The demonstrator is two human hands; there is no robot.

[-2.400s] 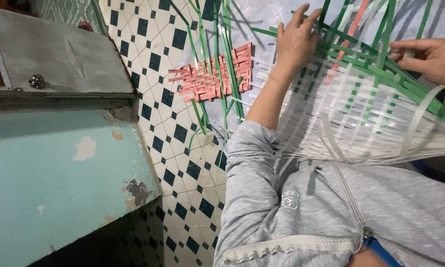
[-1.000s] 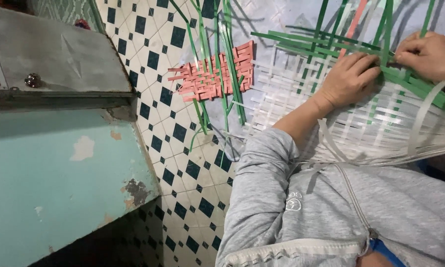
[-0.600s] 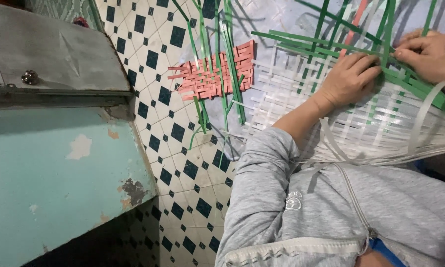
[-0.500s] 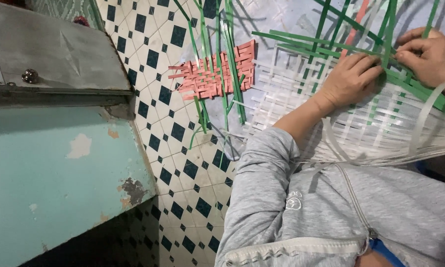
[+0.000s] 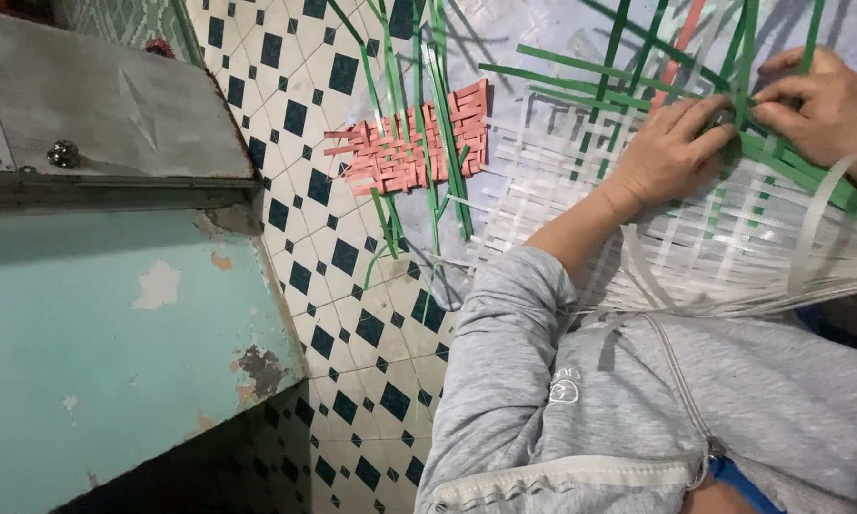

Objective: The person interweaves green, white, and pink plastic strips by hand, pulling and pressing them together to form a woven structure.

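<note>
Your two hands meet at the upper right of the view, on a woven mat of white plastic strips [image 5: 695, 238] that spreads across your lap and out onto the tiled floor [image 5: 343, 257]. Your left hand [image 5: 671, 152] lies flat on the weave, fingers pointing toward your right hand [image 5: 824, 109] — the two sit just beside each other, almost touching. The right hand's fingers are bunched and pinched on a green strip [image 5: 800, 171]; the left hand grips nothing and only presses down.

That green strip is the thing both hands attend to. Its long axis slants from the upper left, under your fingertips, down toward the right edge of the view. It crosses the white strips at an angle, and the right hand is the nearer one, already on it. More green strips fan out beyond your hands.

Well apart to the left, a small pink woven patch [image 5: 414, 143] with loose green strips [image 5: 428, 114] lies on the floor. A worn turquoise cabinet [image 5: 114, 343] fills the left side.
</note>
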